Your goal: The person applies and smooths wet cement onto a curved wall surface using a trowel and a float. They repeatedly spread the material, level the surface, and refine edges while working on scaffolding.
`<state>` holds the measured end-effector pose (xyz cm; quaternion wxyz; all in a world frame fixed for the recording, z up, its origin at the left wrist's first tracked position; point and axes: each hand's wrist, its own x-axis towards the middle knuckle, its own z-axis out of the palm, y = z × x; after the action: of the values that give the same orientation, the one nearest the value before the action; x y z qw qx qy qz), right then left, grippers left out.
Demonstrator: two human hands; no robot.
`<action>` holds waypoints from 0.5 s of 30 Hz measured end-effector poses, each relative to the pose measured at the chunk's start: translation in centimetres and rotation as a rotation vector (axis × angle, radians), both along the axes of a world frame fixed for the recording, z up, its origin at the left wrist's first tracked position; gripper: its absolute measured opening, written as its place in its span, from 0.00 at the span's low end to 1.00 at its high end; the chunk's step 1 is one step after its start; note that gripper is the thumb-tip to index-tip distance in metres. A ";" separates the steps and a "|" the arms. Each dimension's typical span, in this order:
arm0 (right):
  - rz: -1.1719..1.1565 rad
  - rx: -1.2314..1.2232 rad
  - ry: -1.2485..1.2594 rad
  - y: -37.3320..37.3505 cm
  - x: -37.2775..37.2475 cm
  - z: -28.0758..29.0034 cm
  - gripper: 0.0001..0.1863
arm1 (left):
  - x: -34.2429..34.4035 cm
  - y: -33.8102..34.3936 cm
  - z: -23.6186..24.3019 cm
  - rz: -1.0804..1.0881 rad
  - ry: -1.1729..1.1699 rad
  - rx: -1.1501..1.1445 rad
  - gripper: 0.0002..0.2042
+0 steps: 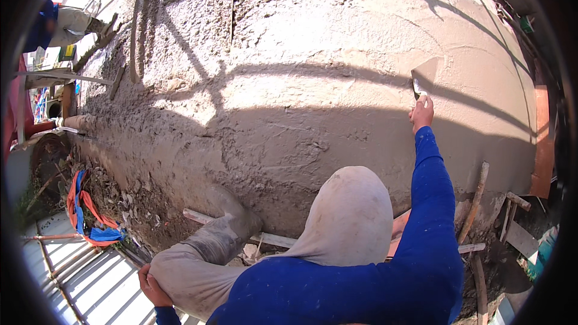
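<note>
I'm looking down from the head cam at a plasterer working directly below me, in a blue long-sleeve shirt (385,289) and a pale head wrap (352,216). That person's raised hand (422,113), at about 2 o'clock in frame, is gripping the handle of a plastering trowel (424,75). The blade is lying flat against the wet cement wall (313,84), just above the shadow line.

That person's other hand (152,289), at 7 o'clock, is resting on a bent knee with fingers curled; it's not holding anything that I can make out. Their grey mud-caked trouser leg and boot (226,235) are bracing against the wall base at 6 o'clock.

My own left and right hands aren't showing in this frame, so I can't tell their state.

The plaster is reading smoother to the right of the trowel and rough and clumpy toward 11–12 o'clock. Shadows of poles are crossing the wall in arcs.

Around it:
- An orange and blue strap bundle (87,213) is lying on the ground at 8 o'clock.
- Corrugated metal sheets (96,283) are sitting at 7 o'clock.
- Wooden stakes (475,201) are leaning near the wall at 4 o'clock.
- A second person (60,24), crouching at 10 o'clock, is well apart from the trowel.
</note>
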<state>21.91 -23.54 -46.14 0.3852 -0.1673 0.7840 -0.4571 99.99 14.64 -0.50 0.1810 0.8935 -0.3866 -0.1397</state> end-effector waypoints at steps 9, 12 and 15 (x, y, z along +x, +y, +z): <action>0.724 0.005 0.465 -5.6 27.9 1.6 0.12 | 0.2 1.4 0.1 -0.003 0.086 -0.044 0.22; 1.314 -0.097 0.691 -10.3 32.7 -1.5 0.16 | 2.7 -0.8 -1.9 -0.069 0.134 -0.023 0.22; 1.179 0.180 0.288 -10.8 38.8 6.8 0.31 | -1.4 -0.4 0.4 0.036 0.022 0.147 0.29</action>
<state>60.69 -34.31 -39.34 0.4762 -0.5999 0.6389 -0.0719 98.57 14.20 -0.06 0.1215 0.9097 -0.3570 -0.1742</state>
